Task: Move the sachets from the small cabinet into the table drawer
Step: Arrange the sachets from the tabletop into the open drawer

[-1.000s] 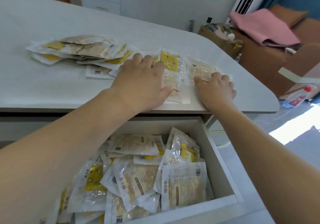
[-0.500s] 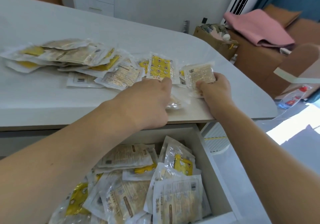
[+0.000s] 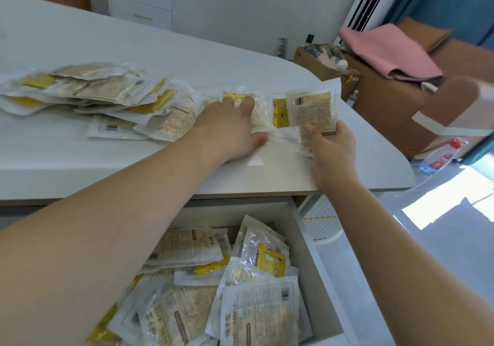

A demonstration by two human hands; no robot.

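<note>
Both hands work at our desk (image 3: 80, 166): our left hand (image 3: 230, 129) lies spread, fingers straight, pressing loose sachets (image 3: 256, 116); our right hand (image 3: 331, 148) pinches a raised sachet (image 3: 315, 110) between thumb and fingers. More sachets form a pile (image 3: 88, 89) to the left on the desk. Below, the open drawer (image 3: 328, 271) holds a heap of sachets (image 3: 227, 287).

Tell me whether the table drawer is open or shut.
Open: the drawer is pulled out below the table edge, sachets heaped inside.
</note>
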